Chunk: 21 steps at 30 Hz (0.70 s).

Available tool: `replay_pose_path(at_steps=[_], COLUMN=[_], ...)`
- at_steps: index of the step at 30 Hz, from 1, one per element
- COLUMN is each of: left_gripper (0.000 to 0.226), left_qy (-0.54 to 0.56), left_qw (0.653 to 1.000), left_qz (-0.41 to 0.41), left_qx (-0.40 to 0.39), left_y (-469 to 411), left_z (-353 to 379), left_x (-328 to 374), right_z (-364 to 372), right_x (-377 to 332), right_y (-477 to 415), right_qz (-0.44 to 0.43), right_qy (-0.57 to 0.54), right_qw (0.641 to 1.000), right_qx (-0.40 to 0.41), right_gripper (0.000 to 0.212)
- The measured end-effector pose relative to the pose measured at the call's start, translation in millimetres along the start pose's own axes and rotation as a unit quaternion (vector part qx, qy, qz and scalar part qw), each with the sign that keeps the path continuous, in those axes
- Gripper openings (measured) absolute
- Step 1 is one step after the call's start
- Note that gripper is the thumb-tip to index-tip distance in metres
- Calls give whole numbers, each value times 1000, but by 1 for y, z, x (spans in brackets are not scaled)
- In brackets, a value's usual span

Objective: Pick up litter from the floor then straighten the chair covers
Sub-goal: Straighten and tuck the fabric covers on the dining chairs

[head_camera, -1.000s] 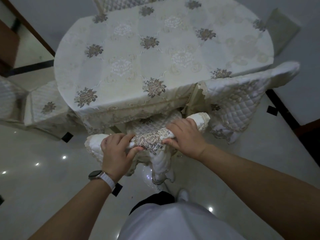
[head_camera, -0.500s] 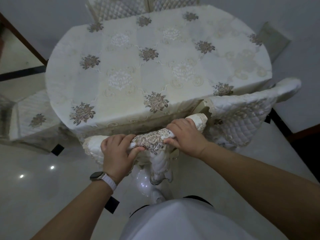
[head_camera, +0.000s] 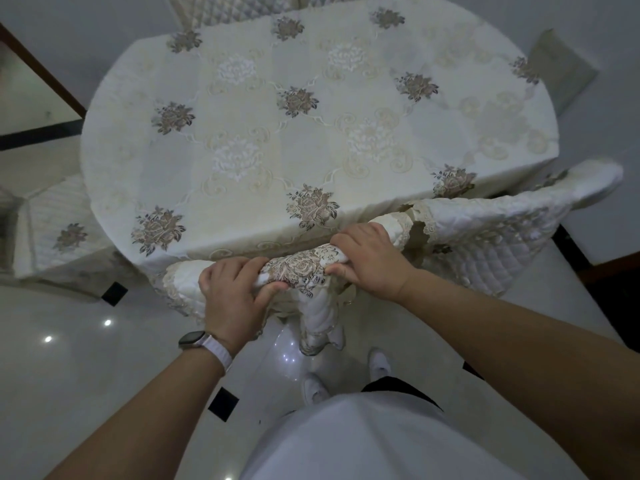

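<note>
**Operator:** From the head camera, where is the cover?

**Guide:** The chair cover [head_camera: 302, 271] is right below you. Its top fold runs left to right, close against the hanging edge of the tablecloth [head_camera: 277, 133]. Your left hand [head_camera: 235, 292] grips the left part of the fold, with the fingers curled over the fabric and the thumb tucked under. Your right hand [head_camera: 372, 261] clamps the right part in the same way. The embroidered flower shows between them.

**Operator:** Is it straight yet?

**Guide:** I'd say not. The cloth bunches between your hands, and the strip hanging down behind looks twisted.

**Operator:** So how do I finish it well?

**Guide:** Slide your hands apart along the fold to smooth out the bunching and centre the flower. Then tug the hanging strip down evenly. Pull towards yourself, not upward, so you don't drag the tablecloth. Mind the neighbouring cover [head_camera: 491, 237] just beside your right hand. I can't tell whether the two lace edges touch.

**Operator:** And the floor [head_camera: 69, 375]?

**Guide:** The dark squares look like tile inlays, not litter.
</note>
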<state>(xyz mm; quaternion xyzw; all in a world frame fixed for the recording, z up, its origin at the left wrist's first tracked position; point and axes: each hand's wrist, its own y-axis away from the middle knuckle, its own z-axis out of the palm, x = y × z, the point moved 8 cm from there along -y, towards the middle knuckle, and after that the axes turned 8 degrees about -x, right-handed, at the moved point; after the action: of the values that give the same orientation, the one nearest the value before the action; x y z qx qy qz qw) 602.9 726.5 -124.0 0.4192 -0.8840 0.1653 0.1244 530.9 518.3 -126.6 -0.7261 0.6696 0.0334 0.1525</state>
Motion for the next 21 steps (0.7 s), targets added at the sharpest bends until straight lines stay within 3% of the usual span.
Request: replay_pose_path(at_steps=[6, 14, 21], left_gripper=[74, 70, 68], left_qy=[-3, -8, -9], left_qw=[1000, 1000, 1000], left_qz=[3, 13, 15], left_qx=[6, 16, 12], left_y=[-7, -5, -2], left_z=[6, 10, 16], left_x=[-2, -3, -3], right_z=[6, 10, 13], right_x=[9, 8, 12], right_y=[-6, -4, -2], right_qz=[-4, -35, -42], right_qy=[-12, -13, -11], right_qw=[1000, 999, 999], right_qx=[-5, 15, 9], right_gripper=[72, 59, 65])
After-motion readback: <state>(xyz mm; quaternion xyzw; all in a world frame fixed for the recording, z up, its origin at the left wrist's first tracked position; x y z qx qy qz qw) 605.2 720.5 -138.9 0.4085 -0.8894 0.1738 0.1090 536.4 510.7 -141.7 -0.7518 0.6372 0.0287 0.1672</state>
